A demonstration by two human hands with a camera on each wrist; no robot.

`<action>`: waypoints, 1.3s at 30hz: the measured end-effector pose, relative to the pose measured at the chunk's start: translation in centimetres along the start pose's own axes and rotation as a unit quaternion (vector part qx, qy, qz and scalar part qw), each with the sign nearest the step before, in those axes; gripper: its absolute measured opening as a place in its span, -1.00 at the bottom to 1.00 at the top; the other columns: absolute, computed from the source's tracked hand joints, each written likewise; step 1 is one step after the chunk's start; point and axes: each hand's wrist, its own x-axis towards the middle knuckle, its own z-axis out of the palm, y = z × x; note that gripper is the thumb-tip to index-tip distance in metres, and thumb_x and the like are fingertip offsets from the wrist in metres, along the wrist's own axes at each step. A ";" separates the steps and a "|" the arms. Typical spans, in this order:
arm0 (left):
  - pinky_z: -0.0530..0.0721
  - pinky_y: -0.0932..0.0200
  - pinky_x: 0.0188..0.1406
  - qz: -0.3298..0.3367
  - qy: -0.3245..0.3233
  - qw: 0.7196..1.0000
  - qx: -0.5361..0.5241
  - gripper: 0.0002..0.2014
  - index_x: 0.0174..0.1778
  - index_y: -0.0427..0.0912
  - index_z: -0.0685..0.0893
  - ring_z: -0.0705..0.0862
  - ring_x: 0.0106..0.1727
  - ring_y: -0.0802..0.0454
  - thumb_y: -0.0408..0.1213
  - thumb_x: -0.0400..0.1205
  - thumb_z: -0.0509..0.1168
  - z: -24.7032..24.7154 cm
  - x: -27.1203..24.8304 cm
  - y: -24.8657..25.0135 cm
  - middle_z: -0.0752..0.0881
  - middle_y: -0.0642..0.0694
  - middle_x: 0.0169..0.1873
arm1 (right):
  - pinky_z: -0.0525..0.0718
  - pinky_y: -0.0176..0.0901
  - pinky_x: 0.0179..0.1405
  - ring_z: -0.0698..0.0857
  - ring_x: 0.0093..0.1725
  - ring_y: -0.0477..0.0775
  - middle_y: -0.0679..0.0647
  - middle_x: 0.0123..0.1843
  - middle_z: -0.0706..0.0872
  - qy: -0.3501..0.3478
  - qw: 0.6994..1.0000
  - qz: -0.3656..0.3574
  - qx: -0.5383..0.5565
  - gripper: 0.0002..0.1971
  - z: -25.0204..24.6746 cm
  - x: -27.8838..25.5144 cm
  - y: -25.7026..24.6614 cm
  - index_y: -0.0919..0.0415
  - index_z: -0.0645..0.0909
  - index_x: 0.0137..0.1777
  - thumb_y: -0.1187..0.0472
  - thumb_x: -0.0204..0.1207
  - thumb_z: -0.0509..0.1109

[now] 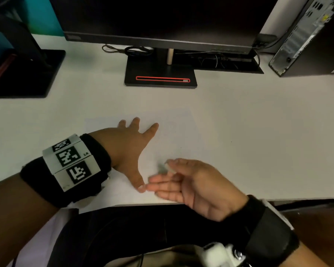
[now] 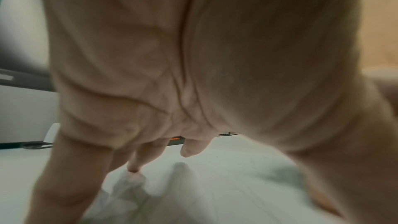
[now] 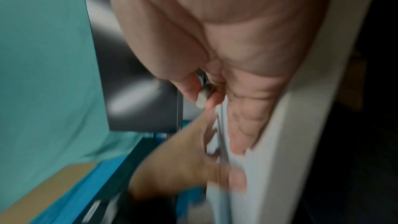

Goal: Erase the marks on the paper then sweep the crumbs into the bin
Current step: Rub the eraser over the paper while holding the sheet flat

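Observation:
A white sheet of paper [image 1: 174,132] lies on the white desk [image 1: 258,143], faint against it. My left hand [image 1: 135,149] presses flat on the sheet with fingers spread, and its fingertips [image 2: 133,168] touch the rumpled paper [image 2: 226,185]. My right hand [image 1: 167,170] hovers at the sheet's near edge, palm turned left. It pinches a small white eraser [image 1: 169,168] between thumb and forefinger, the eraser [image 3: 203,96] showing blurred in the right wrist view. The other right fingers stretch toward my left thumb. No bin is in view, and only a few tiny dark specks show on the paper.
A black monitor base [image 1: 160,76] stands behind the paper, with cables beside it. A second black stand [image 1: 25,74] sits at the far left, and a computer tower [image 1: 307,35] at the far right. The desk's front edge [image 1: 297,199] runs just beneath my right wrist.

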 end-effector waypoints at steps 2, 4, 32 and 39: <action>0.32 -0.38 0.60 -0.003 -0.006 1.000 -0.009 0.62 0.63 0.18 -0.59 -0.26 0.74 -0.38 0.38 0.09 0.65 0.2 -0.2 -0.8 -0.40 -0.20 0.72 | 0.84 0.01 0.04 0.86 -0.01 0.31 0.46 0.09 0.79 0.075 0.992 -0.061 0.077 -0.78 -2.1 1.3 -1.8 0.36 0.58 0.07 0.18 0.79 0.23; 0.32 -0.34 0.61 -0.001 -0.007 1.000 -0.017 0.63 0.62 0.18 -0.60 -0.28 0.74 -0.35 0.36 0.09 0.67 0.5 -0.3 -1.3 -0.40 -0.18 0.72 | 0.82 0.00 0.02 0.84 -0.03 0.28 0.40 0.07 0.74 0.163 0.955 -0.184 0.165 -0.81 -4.0 1.5 -4.2 0.24 0.56 -0.05 0.20 0.78 0.23; 0.30 -0.29 0.64 0.038 -0.004 0.999 -0.026 0.64 0.65 0.00 -0.58 -0.40 0.71 -0.31 0.19 0.15 0.73 1.5 -1.6 -0.5 -0.47 -0.08 0.70 | 0.81 0.06 0.09 0.86 0.02 0.30 0.43 0.10 0.77 0.176 0.962 -0.157 0.137 -0.65 -5.3 3.6 -8.3 0.21 0.47 -0.24 0.15 0.82 0.16; 0.41 -0.21 0.59 0.050 0.006 0.998 -0.025 0.66 0.64 -0.11 -0.58 -0.40 0.72 -0.19 0.14 0.13 0.75 1.5 -1.5 -0.3 -0.47 0.00 0.70 | 0.79 0.10 0.22 0.84 0.17 0.34 0.45 0.18 0.80 -0.022 0.999 0.048 0.003 -0.54 -0.4 2.7 -3.8 0.57 0.63 0.23 0.07 0.78 0.21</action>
